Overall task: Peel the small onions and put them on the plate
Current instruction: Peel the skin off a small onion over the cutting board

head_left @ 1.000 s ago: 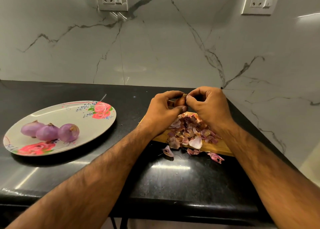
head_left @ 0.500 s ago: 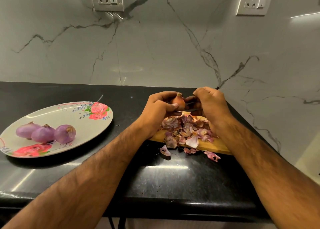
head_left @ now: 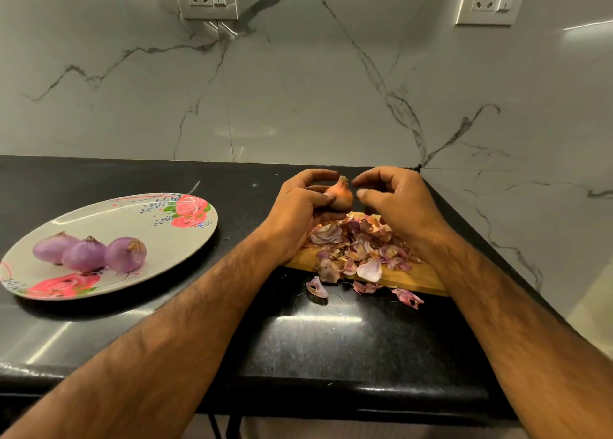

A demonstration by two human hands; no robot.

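Note:
My left hand (head_left: pixel 300 211) grips a small onion (head_left: pixel 340 196) with its brown skin still on, tip up, above the far end of a wooden cutting board (head_left: pixel 409 278). Just right of the onion, my right hand (head_left: pixel 394 200) hovers with curled fingers, a small gap between its fingertips and the onion. A pile of purple onion peels (head_left: pixel 358 249) covers the board under both hands. Three peeled purple onions (head_left: pixel 89 253) lie side by side on a white plate with pink roses (head_left: pixel 172 236) at the left.
Everything sits on a black stone counter (head_left: pixel 331 345) whose front edge runs below my forearms. A few loose peels (head_left: pixel 316 287) lie on the counter in front of the board. Marble walls meet in a corner behind my right hand, with two sockets high up.
The onion has turned tip-up in my left hand and is more exposed. My right hand has let go of it and drawn slightly to the right.

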